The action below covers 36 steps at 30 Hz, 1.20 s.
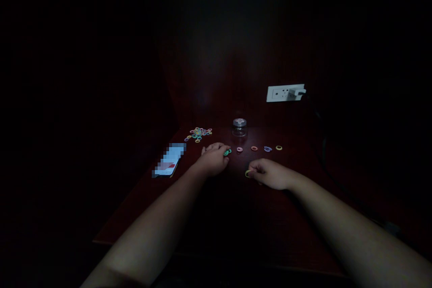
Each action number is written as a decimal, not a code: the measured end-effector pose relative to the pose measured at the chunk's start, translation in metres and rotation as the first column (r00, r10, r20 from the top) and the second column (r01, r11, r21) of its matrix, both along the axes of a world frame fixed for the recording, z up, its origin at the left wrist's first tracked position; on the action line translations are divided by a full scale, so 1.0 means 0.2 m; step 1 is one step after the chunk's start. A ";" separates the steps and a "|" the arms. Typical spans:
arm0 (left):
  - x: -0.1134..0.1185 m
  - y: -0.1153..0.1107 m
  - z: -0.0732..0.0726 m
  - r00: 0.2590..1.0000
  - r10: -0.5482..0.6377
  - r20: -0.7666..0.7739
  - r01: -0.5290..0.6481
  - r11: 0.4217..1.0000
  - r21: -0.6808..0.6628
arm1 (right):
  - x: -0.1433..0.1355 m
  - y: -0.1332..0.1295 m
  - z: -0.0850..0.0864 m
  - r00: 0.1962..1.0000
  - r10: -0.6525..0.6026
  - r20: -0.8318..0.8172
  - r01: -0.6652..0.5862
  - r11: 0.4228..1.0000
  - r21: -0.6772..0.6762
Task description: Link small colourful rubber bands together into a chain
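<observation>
My left hand (215,159) rests on the dark red table with its thumb and index finger apart. Its fingertips touch green hair ties (227,152), partly covered by the fingers. My right hand (270,174), nearer the front, pinches a yellow-green hair tie (247,173) between thumb and fingers. Beyond the hands runs a spaced row on the tabletop: a pink hair tie (239,149), an orange hair tie (254,148), purple hair ties (267,149) and a yellow hair tie (279,147).
A loose pile of colourful hair ties (199,133) lies at the back left. Behind the row stands a clear lidded jar (239,128). A lit phone (169,160) lies left of my left hand. A wall socket (285,92) holds a plug with a cable. The surroundings are very dark.
</observation>
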<state>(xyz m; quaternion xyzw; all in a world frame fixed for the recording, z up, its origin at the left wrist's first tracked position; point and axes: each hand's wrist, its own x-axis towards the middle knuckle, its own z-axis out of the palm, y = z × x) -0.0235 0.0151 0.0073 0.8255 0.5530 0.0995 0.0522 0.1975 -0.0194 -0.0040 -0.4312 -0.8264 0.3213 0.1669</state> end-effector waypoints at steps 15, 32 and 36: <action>0.09 -0.07 0.05 0.883 -0.339 0.324 0.357 0.934 0.004 | -0.02 -0.01 0.02 0.999 -0.054 -0.010 0.054 0.997 0.049; 0.13 -0.08 -0.04 0.806 -0.249 0.537 0.447 0.851 -0.276 | -0.02 0.01 0.00 0.992 -0.061 -0.112 0.079 0.984 0.162; 0.13 -0.08 -0.04 0.812 -0.230 0.536 0.427 0.861 -0.277 | -0.02 0.01 -0.01 0.994 -0.046 -0.098 0.057 0.992 0.114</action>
